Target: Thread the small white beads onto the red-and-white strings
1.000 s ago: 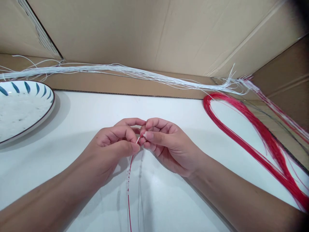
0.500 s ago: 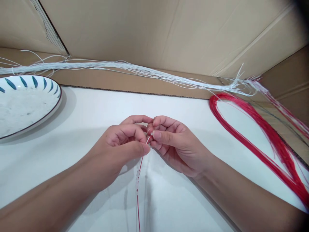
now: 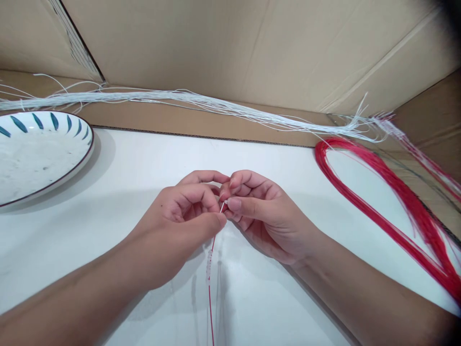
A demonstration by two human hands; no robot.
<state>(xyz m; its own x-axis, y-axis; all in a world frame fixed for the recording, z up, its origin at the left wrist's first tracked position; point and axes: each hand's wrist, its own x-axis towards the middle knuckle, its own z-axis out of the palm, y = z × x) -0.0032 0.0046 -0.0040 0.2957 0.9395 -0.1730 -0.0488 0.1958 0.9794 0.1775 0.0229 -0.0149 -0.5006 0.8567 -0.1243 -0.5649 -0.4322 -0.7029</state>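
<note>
My left hand (image 3: 190, 206) pinches a thin red cord (image 3: 211, 307) near its upper end, between thumb and index finger. A short white tip of the cord sticks up from that pinch. Facing it, my right hand (image 3: 259, 211) is closed, thumb against fingertips, on a tiny clear bead (image 3: 226, 202) that meets the white tip; whether the tip is inside the bead, I cannot tell. Below my left thumb, several clear beads (image 3: 209, 266) sit threaded on the hanging cord. The fingertips of both hands touch or nearly touch.
A white plate with blue leaf marks (image 3: 46, 158) holds small clear bits at the left. A bundle of white strands (image 3: 230, 108) runs along the cardboard wall (image 3: 201, 43). Looped red cords (image 3: 363, 202) lie at the right on the white table (image 3: 151, 158).
Both hands stay together in nearly the same pose. The hanging cord and its beads have swung slightly right, and the whole view has shifted a little.
</note>
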